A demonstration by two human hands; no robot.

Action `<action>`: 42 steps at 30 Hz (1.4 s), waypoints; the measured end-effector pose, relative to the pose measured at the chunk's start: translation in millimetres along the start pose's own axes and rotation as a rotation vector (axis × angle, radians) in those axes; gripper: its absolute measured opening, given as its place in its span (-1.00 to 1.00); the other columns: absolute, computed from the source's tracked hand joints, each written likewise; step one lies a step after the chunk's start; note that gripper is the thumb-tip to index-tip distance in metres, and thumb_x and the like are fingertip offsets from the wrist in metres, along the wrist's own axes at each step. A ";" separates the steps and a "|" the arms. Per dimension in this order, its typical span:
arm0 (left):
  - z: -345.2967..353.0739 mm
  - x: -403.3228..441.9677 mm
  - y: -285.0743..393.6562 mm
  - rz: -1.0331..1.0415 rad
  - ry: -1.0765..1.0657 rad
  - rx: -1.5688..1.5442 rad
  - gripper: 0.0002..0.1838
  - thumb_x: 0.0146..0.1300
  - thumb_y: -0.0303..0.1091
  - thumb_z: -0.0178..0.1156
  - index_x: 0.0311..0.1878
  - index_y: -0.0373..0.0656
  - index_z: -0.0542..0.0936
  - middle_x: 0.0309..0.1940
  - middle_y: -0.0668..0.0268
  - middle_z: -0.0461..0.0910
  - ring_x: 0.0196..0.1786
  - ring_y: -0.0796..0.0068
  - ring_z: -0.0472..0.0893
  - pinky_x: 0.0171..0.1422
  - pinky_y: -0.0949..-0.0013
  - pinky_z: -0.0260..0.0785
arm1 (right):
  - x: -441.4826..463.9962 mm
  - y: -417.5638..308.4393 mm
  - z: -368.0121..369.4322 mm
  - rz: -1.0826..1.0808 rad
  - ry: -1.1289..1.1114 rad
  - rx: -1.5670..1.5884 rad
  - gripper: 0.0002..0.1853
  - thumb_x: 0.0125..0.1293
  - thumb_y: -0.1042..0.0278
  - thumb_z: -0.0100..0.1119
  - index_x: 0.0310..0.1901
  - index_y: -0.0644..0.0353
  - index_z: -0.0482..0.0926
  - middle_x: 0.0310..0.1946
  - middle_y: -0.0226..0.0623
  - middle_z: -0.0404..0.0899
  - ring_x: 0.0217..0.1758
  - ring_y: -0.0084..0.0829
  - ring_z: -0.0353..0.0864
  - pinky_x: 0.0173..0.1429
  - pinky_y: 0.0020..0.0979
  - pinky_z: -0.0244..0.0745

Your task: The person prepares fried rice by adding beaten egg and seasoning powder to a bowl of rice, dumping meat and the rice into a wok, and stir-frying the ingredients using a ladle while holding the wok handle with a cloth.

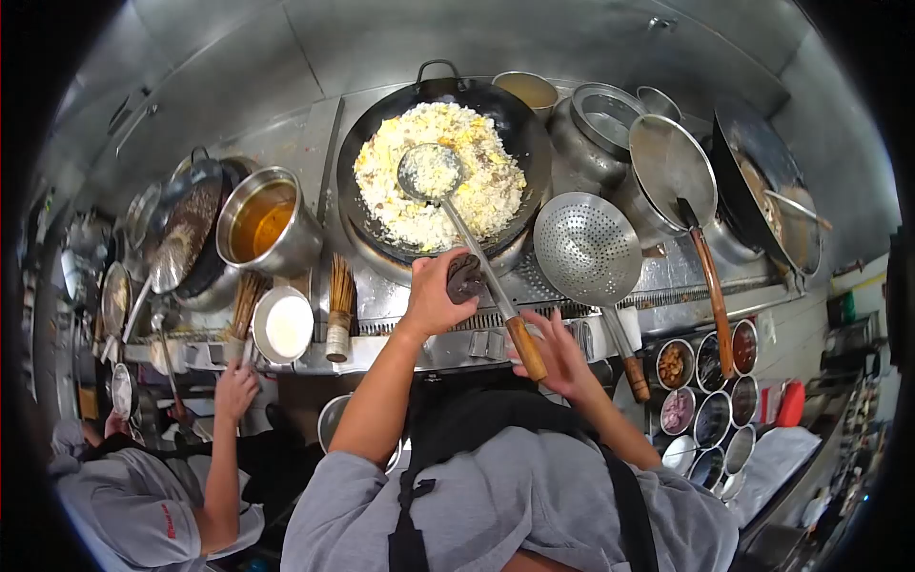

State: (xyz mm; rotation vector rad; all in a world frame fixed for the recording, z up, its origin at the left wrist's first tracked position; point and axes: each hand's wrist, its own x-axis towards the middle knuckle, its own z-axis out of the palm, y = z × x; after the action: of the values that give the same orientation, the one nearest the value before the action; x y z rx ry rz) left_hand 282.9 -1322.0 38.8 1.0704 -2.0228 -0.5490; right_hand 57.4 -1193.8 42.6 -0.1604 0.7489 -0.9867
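One wok (522, 129) stands on the stove in front of the person, with one bed of rice (491, 181) in it, mixed with yellow pieces and some brown bits. One ladle (479, 259) lies over the rice, its cup holding a small heap of it, and its shaft slants across the wok's near rim to one wooden grip (526, 348). The left hand (431, 297) is closed around one dark cloth (467, 278) at that near rim, just beside the shaft; whether it also clasps the wok through the cloth cannot be told. The right hand (558, 357) is open, fingers spread, close by the wooden grip; whether it touches it is unclear. To the right are two long-handled drainers: one perforated skimmer (588, 250) and one fine strainer (672, 172). Beyond the strainer sits a second wok (748, 138), making two on this stretch of stove. To the left are one pot (301, 246) of orange liquid, one bowl (283, 357) with white contents, and two brushes, one (340, 305) upright right of the bowl, the other (246, 300) left of it. At least nine tubs (713, 421) cluster at lower right. One co-worker (152, 496) in grey reaches near the bowl.
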 end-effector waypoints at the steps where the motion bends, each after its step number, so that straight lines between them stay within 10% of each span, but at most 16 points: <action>1: 0.5 1.6 0.2 -0.007 -0.009 0.000 -0.22 -0.24 -0.25 0.43 0.19 -0.07 0.45 -0.07 0.21 0.64 0.00 0.18 0.56 0.25 0.20 0.16 | 11.2 -13.8 22.7 0.010 -0.047 0.016 -0.43 0.41 0.15 0.13 0.36 0.13 0.20 -0.13 -0.16 0.59 -0.21 -0.40 0.58 -0.22 -0.28 0.54; 7: 4.5 -4.3 10.5 -0.091 -0.009 0.038 -0.23 -0.26 -0.29 0.39 0.19 -0.09 0.45 -0.05 0.19 0.64 0.01 0.12 0.55 0.24 0.21 0.18 | 14.5 -66.0 65.6 -0.058 -0.114 -0.364 -0.65 0.36 0.35 0.16 0.10 0.14 0.31 -0.48 -0.43 0.43 -0.68 -0.65 0.32 -0.70 -0.56 0.23; 15: -3.6 -20.6 35.2 -0.007 0.040 0.000 -0.23 -0.27 -0.31 0.41 0.17 -0.13 0.46 -0.08 0.16 0.62 0.00 0.12 0.52 0.23 0.17 0.18 | -123.3 -56.7 63.2 -0.414 0.271 -1.184 -0.34 0.45 0.32 -0.02 0.53 -0.01 0.01 -0.48 -0.47 0.41 -0.62 -0.68 0.38 -0.61 -0.58 0.32; 23: -11.3 -39.9 15.7 0.015 0.014 -0.080 -0.22 -0.26 -0.30 0.41 0.19 -0.12 0.46 -0.08 0.19 0.62 -0.01 0.13 0.53 0.22 0.18 0.18 | 7.1 64.0 -58.4 -0.500 0.382 -1.032 -0.49 0.53 0.26 -0.09 0.47 0.08 0.22 -0.53 -0.54 0.40 -0.55 -0.70 0.32 -0.44 -0.56 0.29; 32: -32.0 -27.3 4.6 0.068 0.046 -0.133 -0.22 -0.26 -0.29 0.42 0.20 -0.09 0.45 -0.11 0.22 0.62 -0.04 0.21 0.56 0.21 0.18 0.19 | -5.8 84.2 -55.6 -0.450 0.584 -1.176 -0.64 0.53 0.02 -0.11 -0.20 0.18 0.46 -0.64 -0.45 0.39 -0.57 -0.63 0.36 -0.48 -0.47 0.26; 42: -25.8 -7.4 -8.2 0.041 0.008 -0.140 -0.24 -0.23 -0.30 0.42 0.20 -0.09 0.46 -0.15 0.22 0.63 -0.07 0.18 0.56 0.17 0.22 0.20 | 10.7 86.4 -30.6 -0.480 0.556 -0.887 -0.61 0.54 -0.03 -0.13 -0.04 0.16 0.49 -0.67 -0.52 0.29 -0.64 -0.69 0.26 -0.57 -0.55 0.16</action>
State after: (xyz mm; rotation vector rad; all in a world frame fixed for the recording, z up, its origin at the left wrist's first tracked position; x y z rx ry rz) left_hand 310.0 -1320.8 46.0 0.9444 -1.9633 -0.6539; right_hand 101.7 -1147.6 -24.0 -0.8926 1.6892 -1.0972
